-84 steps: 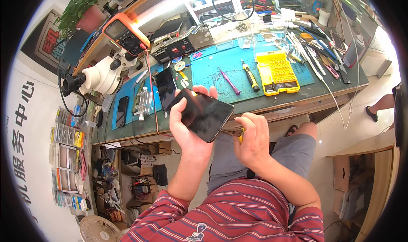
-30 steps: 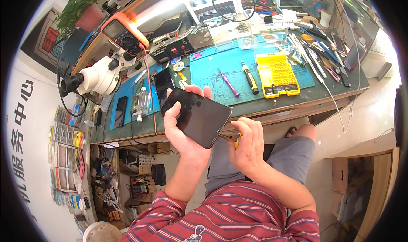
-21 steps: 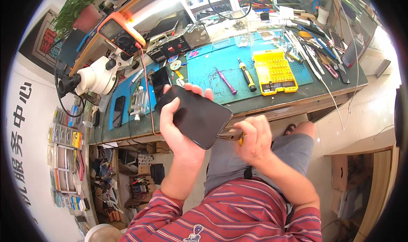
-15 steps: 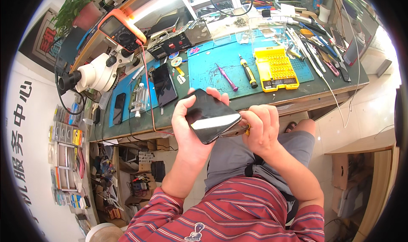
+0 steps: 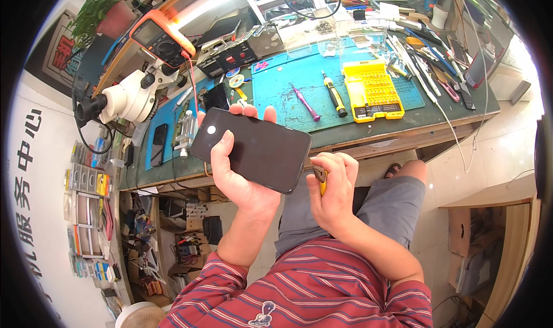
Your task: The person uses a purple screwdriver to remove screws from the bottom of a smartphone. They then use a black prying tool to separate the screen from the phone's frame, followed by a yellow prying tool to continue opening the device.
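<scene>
A black smartphone (image 5: 262, 149) rests in my left hand (image 5: 237, 175), its dark glass face up and tilted. My thumb presses on the glass and the fingertips curl over the far edge. Near the phone's left end shows a small round white spot. My right hand (image 5: 337, 192) is closed around small yellow-handled pliers (image 5: 321, 178), whose dark jaws point up beside the phone's right end, apart from it. Most of the handles are hidden by the fingers.
On the bench's blue mat (image 5: 276, 106) lie a purple screwdriver (image 5: 305, 102), a yellow-and-black screwdriver (image 5: 334, 94) and a yellow bit case (image 5: 373, 91). A white microscope (image 5: 129, 100), an orange multimeter (image 5: 163, 40) and another phone (image 5: 159, 143) are at left. Many hand tools (image 5: 435, 63) crowd the right back.
The phone has shifted left and turned to lie flatter, with my left thumb now across its face. My right hand has drawn back from its edge, bringing the pliers into plain view.
</scene>
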The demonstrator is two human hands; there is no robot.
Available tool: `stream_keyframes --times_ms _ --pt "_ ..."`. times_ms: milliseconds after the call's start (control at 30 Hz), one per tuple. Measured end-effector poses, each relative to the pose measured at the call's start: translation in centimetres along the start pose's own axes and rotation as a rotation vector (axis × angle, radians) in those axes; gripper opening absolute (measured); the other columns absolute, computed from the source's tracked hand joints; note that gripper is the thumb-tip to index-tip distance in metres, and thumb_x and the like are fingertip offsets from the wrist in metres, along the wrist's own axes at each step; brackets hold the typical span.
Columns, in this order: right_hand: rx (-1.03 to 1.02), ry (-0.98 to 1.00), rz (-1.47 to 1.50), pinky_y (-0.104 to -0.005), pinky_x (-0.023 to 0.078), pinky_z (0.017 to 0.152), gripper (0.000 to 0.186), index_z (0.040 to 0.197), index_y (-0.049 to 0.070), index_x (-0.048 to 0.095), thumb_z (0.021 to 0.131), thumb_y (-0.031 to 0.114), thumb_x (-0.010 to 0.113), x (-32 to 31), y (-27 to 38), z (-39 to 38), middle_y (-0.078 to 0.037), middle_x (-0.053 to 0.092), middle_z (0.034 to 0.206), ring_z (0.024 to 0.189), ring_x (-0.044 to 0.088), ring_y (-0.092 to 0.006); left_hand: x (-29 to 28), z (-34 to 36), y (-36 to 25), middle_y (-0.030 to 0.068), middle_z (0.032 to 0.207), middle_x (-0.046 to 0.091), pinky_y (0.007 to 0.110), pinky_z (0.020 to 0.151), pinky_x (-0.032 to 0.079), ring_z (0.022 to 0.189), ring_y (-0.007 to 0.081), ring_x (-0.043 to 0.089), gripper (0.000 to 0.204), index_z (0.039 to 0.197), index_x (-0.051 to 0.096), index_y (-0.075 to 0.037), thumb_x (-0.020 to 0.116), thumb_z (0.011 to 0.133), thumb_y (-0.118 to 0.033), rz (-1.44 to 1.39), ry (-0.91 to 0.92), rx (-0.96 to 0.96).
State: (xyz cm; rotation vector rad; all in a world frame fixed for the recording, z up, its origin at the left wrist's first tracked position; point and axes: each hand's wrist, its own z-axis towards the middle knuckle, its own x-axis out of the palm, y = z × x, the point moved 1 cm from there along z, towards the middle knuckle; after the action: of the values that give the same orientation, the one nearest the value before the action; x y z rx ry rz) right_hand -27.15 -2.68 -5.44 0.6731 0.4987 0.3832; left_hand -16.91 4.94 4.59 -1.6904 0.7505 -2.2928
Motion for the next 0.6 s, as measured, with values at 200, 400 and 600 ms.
stream_keyframes --times_ms 200,400,600 --pt "0.051 0.004 -0.09 -0.0439 0.038 0.095 0.044 0.122 0.006 0.058 0.082 0.007 0.076 -0.07 1.03 0.0 -0.009 0.065 0.115 0.103 0.054 -0.0321 0.31 -0.2 0.25 0.0123 0.121 0.058 0.051 0.117 0.041 0.116 0.0257 0.059 0.036 0.13 0.053 -0.014 0.057 0.094 -0.009 0.002 -0.022 0.002" --pt "0.035 0.035 -0.033 -0.0428 0.044 0.085 0.055 0.125 0.004 0.056 0.076 0.005 0.08 0.03 0.58 0.13 -0.012 0.06 0.113 0.096 0.054 -0.0333 0.12 -0.07 0.35 0.0124 0.121 0.058 0.051 0.116 0.042 0.116 0.0257 0.059 0.037 0.13 0.052 -0.014 0.057 0.094 -0.008 -0.001 -0.04 -0.001" --pt "0.03 0.016 -0.082 -0.0433 0.044 0.085 0.056 0.127 0.003 0.054 0.076 0.005 0.079 0.24 0.94 0.51 -0.015 0.058 0.114 0.094 0.054 -0.0338 -0.07 -0.07 0.52 0.0125 0.121 0.058 0.052 0.116 0.043 0.118 0.0265 0.059 0.038 0.131 0.051 -0.014 0.057 0.094 -0.008 -0.019 -0.063 -0.014"
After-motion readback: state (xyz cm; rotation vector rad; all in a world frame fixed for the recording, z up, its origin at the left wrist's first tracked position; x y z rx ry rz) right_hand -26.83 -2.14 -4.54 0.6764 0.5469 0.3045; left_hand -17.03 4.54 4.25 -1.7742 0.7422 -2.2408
